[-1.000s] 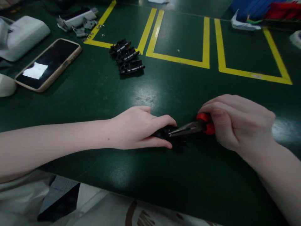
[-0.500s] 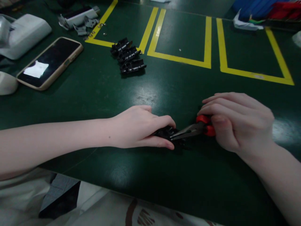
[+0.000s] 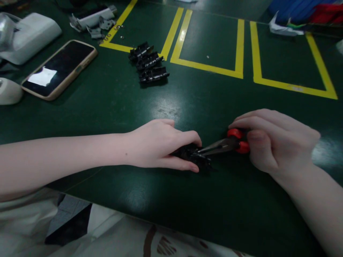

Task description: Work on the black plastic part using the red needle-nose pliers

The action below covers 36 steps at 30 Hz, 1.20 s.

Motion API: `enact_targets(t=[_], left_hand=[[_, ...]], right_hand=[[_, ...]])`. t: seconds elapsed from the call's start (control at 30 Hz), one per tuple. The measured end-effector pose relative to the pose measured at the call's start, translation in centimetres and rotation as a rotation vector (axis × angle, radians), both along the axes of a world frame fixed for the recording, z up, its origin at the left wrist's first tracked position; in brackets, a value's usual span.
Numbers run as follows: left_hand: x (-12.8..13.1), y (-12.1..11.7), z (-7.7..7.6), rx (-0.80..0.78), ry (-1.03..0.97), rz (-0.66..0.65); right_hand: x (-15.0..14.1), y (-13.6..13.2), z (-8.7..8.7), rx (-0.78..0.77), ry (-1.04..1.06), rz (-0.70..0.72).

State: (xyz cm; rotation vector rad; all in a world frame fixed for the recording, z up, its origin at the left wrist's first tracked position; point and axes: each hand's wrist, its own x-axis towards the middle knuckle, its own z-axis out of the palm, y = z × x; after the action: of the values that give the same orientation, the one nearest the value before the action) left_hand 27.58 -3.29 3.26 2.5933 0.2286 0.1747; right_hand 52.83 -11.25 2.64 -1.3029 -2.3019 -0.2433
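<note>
Thumb and fingers of my left hand (image 3: pixel 163 146) are closed around a black plastic part (image 3: pixel 189 152), pressing it down on the green table. Its left portion is hidden under the hand. My right hand (image 3: pixel 278 142) grips needle-nose pliers (image 3: pixel 223 145) by their red handles, which are mostly covered by the fingers. The plier tips point left and reach the black part between my left thumb and forefinger. Whether the jaws pinch anything cannot be made out. Farther back, three similar black parts (image 3: pixel 152 75) lie in a stacked row.
A phone (image 3: pixel 60 69) in a tan case lies at left, beside a white rounded object (image 3: pixel 9 92) and a white device (image 3: pixel 34 37). Metal brackets (image 3: pixel 105 23) and small rings sit behind. Yellow tape (image 3: pixel 206 67) marks squares. Blue and red items (image 3: pixel 292 12) stand at back right.
My right hand and the pliers have shifted slightly right and down. The left hand keeps its hold on the black part. The whole view has moved a little.
</note>
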Motion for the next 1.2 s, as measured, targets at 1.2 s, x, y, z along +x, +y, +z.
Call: enact_targets(t=[1.2], left_hand=[[-0.08,-0.08,-0.08,0.004,0.013,0.02]], right_hand=[[-0.1,0.28,-0.35,0.043,-0.008,0.076]])
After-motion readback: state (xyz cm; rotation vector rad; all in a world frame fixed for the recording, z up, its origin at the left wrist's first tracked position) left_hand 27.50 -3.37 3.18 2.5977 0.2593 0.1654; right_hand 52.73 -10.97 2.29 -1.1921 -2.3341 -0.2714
